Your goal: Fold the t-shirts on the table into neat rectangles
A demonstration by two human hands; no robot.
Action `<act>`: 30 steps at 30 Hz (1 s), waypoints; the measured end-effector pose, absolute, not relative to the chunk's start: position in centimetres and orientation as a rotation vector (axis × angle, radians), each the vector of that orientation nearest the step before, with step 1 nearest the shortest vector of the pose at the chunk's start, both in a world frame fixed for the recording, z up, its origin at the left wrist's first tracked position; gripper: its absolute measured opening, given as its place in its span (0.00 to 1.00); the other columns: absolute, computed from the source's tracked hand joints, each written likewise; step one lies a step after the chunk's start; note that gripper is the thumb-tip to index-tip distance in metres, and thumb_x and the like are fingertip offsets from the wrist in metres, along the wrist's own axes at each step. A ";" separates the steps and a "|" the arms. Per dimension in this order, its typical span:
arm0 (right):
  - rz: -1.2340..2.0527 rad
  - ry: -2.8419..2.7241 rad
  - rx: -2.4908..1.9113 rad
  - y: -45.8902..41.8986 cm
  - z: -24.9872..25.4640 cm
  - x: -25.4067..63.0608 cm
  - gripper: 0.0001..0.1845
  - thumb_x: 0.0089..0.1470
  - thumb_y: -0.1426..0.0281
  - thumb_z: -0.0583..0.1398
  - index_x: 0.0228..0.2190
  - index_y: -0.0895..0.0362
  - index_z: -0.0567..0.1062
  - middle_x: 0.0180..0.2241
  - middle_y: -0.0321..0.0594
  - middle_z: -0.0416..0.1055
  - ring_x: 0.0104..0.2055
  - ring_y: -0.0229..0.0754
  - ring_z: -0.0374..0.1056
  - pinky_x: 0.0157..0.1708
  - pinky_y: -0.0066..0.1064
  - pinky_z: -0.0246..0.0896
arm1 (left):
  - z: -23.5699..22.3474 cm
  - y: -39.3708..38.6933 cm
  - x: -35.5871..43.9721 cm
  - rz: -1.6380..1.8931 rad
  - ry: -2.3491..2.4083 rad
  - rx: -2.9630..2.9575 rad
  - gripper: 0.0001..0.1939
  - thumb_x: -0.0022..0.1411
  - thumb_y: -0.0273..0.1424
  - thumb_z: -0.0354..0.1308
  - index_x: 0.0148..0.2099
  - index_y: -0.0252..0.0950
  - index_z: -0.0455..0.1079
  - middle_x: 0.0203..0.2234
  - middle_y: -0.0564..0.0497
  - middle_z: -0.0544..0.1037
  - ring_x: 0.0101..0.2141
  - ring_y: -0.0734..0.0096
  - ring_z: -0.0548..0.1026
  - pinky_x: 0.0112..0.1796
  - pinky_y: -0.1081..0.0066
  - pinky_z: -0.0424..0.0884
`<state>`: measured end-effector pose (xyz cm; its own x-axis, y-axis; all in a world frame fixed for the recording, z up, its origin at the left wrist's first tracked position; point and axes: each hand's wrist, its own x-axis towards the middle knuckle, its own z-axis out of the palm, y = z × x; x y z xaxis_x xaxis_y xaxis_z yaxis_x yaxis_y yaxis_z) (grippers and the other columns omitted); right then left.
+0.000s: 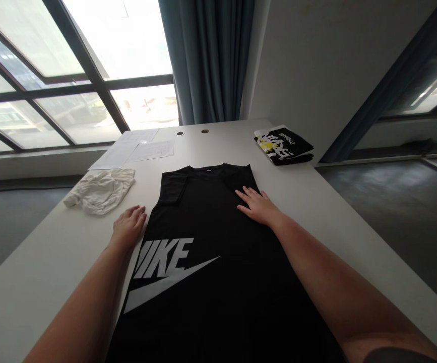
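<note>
Daylight comes through the window (135, 40) at eleven o'clock, with a blue curtain (210, 60) at twelve and a wall (335, 70) at one. Before us spreads a white table (67, 267), and on it, from the middle down to six, lies a black T-shirt (233, 282), its collar towards twelve. We take its middle as the hub of our dial. Its pale print (158, 286), lettering over a swoosh, runs to the shirt's edge between seven and nine.

Our right hand (256, 205), between one and two, rests on the shirt's edge below the shoulder, fingers straight and spread, clasping nothing. Our left hand (129, 226), near ten, is just beside the opposite edge, fingers loosely bent; we see nothing held there.

Past that hand, at ten, sits a crumpled white cloth (105, 194), and beyond it, towards eleven, some papers (152, 150). At one, near the table's edge, we find a folded black garment (284, 146) printed in white and yellow.
</note>
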<state>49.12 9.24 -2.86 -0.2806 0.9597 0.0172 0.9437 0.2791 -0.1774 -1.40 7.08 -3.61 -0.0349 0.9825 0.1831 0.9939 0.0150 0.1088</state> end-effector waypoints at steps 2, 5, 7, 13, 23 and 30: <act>0.179 -2.367 -1.797 9.4 -2.7 49.5 0.34 0.67 0.51 0.52 0.70 0.45 0.59 0.73 0.46 0.51 0.74 0.59 0.48 0.68 0.63 0.46 | -3.6 7.1 -1.4 -0.306 -2.206 -2.140 0.28 0.73 0.44 0.42 0.66 0.42 0.70 0.64 0.45 0.70 0.62 0.51 0.69 0.63 0.55 0.62; 0.089 -2.265 -1.705 9.6 -2.4 50.0 0.31 0.68 0.53 0.51 0.67 0.47 0.65 0.72 0.45 0.54 0.73 0.59 0.50 0.68 0.60 0.49 | -3.6 7.1 -1.4 -0.289 -2.202 -2.131 0.27 0.72 0.44 0.44 0.66 0.43 0.70 0.64 0.45 0.70 0.61 0.52 0.69 0.63 0.55 0.62; 0.053 -2.201 -1.729 9.7 -2.6 50.3 0.30 0.68 0.54 0.50 0.67 0.49 0.66 0.70 0.47 0.58 0.72 0.59 0.52 0.68 0.61 0.48 | -3.6 7.1 -1.2 -0.294 -2.190 -2.126 0.26 0.72 0.44 0.44 0.65 0.43 0.70 0.64 0.45 0.70 0.61 0.53 0.69 0.63 0.56 0.62; 0.233 -2.104 -1.867 10.6 -3.9 52.3 0.28 0.68 0.53 0.49 0.63 0.47 0.70 0.70 0.44 0.59 0.71 0.57 0.55 0.68 0.65 0.45 | -3.5 6.9 -1.1 -0.306 -2.169 -2.125 0.27 0.73 0.43 0.44 0.65 0.43 0.70 0.63 0.44 0.71 0.61 0.52 0.69 0.63 0.56 0.62; 0.273 -2.030 -1.561 15.4 -3.7 55.9 0.24 0.65 0.60 0.54 0.58 0.53 0.76 0.66 0.44 0.65 0.67 0.48 0.61 0.68 0.45 0.55 | -3.1 7.0 -0.3 -0.296 -2.206 -2.088 0.25 0.72 0.43 0.47 0.64 0.43 0.71 0.63 0.44 0.71 0.60 0.50 0.70 0.61 0.54 0.64; 0.163 -2.244 -1.660 22.2 -4.1 56.0 0.28 0.64 0.59 0.56 0.62 0.54 0.72 0.68 0.43 0.62 0.71 0.53 0.55 0.70 0.50 0.49 | -2.6 6.8 0.8 -0.273 -2.231 -2.032 0.24 0.72 0.44 0.48 0.64 0.42 0.71 0.62 0.42 0.70 0.59 0.48 0.70 0.59 0.52 0.65</act>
<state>55.96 22.18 -4.12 -0.2567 0.9445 0.2050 0.9051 0.3093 -0.2918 0.85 6.85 -2.58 -0.0969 0.9745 0.2024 0.9946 0.0870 0.0574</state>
